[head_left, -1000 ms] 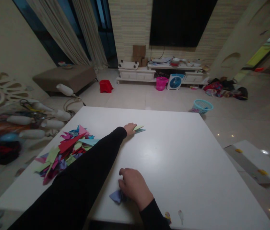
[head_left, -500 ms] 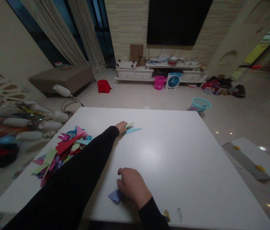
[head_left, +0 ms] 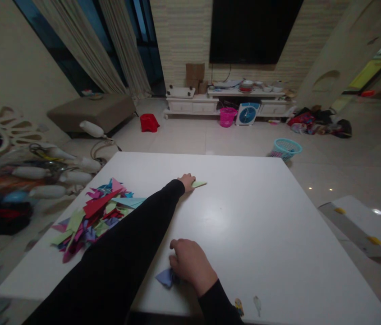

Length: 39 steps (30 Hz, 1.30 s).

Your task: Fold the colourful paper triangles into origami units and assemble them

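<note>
Reaching over the far left part of the white table (head_left: 244,203), my left hand (head_left: 187,181) has its fingers closed on a pale green folded paper (head_left: 199,184) whose pointed end sticks out to the right. My right hand (head_left: 192,264) rests near the front edge, fingers loosely curled, with a gap between index finger and thumb. A blue-purple folded paper (head_left: 165,277) lies against its thumb side, partly hidden under it. To the left of my left sleeve is a heap of folded papers (head_left: 100,205) in red, pink, green, purple and blue, partly covered by the arm.
Two small stickers, one a yellow figure (head_left: 239,307), are at the table's front edge. Beyond the table stand a blue basket (head_left: 285,149), a pink bin (head_left: 227,117) and a red stool (head_left: 149,123). A white box (head_left: 362,225) is on the right, a lamp (head_left: 92,129) on the left.
My left hand has moved slightly right and nearer. The light blue paper beside it no longer shows there, and more light blue paper shows at the heap. My right hand stays put.
</note>
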Each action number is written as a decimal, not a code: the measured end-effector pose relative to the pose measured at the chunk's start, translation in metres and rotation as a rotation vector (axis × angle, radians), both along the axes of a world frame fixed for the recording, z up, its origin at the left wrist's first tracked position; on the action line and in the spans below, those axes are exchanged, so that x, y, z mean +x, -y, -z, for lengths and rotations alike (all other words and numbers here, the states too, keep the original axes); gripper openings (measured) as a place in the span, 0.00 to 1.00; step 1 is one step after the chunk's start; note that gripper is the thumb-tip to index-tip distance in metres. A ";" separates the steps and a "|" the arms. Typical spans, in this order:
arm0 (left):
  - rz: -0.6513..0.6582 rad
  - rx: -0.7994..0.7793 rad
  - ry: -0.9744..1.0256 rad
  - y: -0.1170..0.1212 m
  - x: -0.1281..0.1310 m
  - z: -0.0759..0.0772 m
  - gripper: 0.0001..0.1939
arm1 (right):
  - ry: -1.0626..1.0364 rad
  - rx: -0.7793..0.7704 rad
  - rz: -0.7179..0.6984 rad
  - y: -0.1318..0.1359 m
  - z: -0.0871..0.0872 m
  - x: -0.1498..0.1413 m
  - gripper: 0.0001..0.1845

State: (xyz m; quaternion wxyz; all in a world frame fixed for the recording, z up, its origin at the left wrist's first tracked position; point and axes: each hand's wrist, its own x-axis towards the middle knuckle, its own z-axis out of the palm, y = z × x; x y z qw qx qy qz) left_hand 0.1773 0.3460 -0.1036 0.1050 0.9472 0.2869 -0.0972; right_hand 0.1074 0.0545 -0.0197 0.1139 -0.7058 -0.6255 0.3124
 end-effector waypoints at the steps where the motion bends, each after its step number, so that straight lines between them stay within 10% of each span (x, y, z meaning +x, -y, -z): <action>1: -0.011 0.003 -0.001 -0.001 -0.004 0.001 0.25 | 0.000 -0.002 0.001 0.000 0.000 0.000 0.17; 26: -0.028 0.045 -0.016 -0.014 -0.050 -0.011 0.16 | -0.019 -0.040 -0.018 -0.002 -0.006 0.000 0.18; 39: -0.178 0.088 0.065 -0.046 -0.108 -0.029 0.33 | -0.016 -0.033 -0.031 -0.001 0.001 0.000 0.18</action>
